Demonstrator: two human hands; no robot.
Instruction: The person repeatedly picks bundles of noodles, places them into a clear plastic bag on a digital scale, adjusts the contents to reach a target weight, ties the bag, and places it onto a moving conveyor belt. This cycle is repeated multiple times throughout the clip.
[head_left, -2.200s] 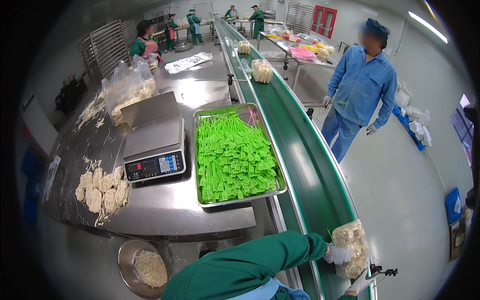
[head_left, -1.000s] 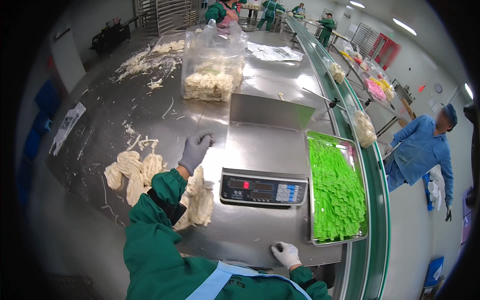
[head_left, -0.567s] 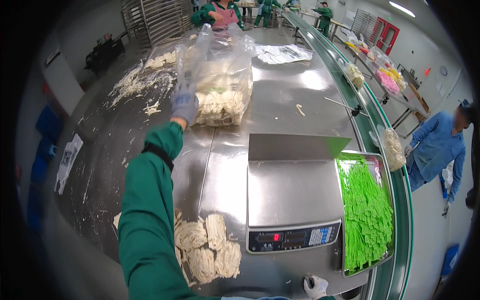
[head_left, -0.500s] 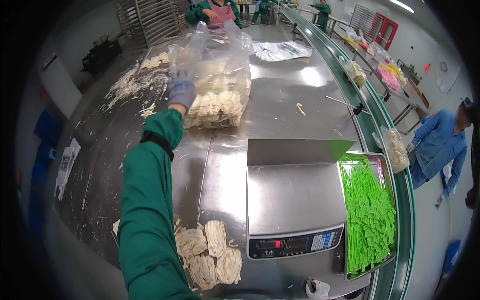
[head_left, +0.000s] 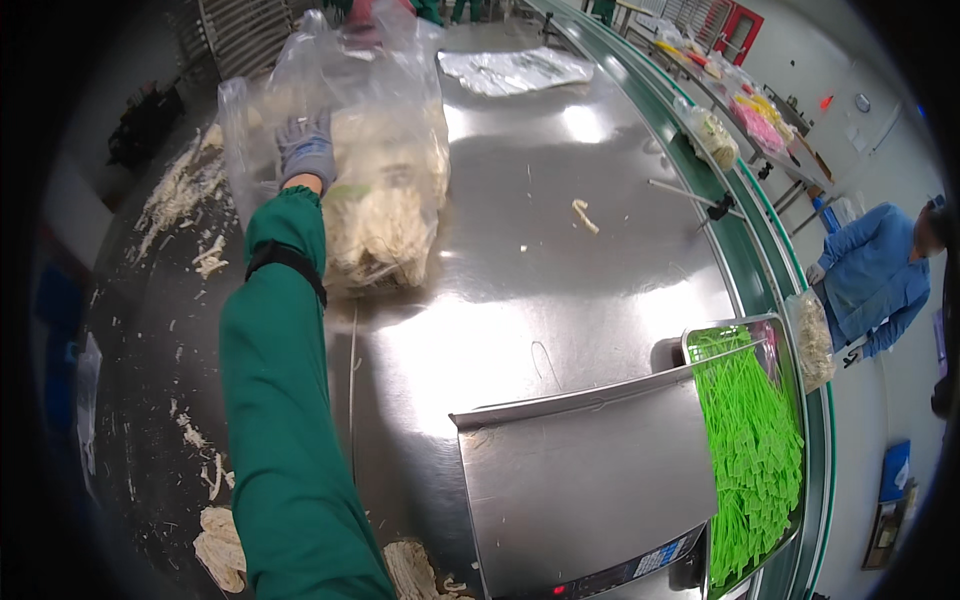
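My left hand (head_left: 305, 150), in a grey glove, lies against a large clear bag (head_left: 380, 220) of pale noodle bundles, fingers extended up its side, partly behind plastic. The green sleeve reaches up from the lower edge across the steel table (head_left: 500, 260). Loose noodle bundles (head_left: 220, 550) lie beside the sleeve at the bottom. A scale (head_left: 585, 460) with a tilted-looking steel plate stands at lower right, next to a steel tray (head_left: 795, 400) of bright green plastic tags with long tails. My right hand is out of the picture.
A green conveyor (head_left: 760, 260) carrying bagged noodles (head_left: 810, 340) runs along the right, with a metal rod stand (head_left: 718, 208) beside it. A worker in blue (head_left: 870, 280) stands beyond it. Behind are a side table (head_left: 760, 120), racks, a foil-like sheet (head_left: 515, 72) and co-workers in green.
My left hand and the large bag have shifted left and nearer to me along the table. The view has tilted, lowering the scale in frame, and my right hand has left the picture.
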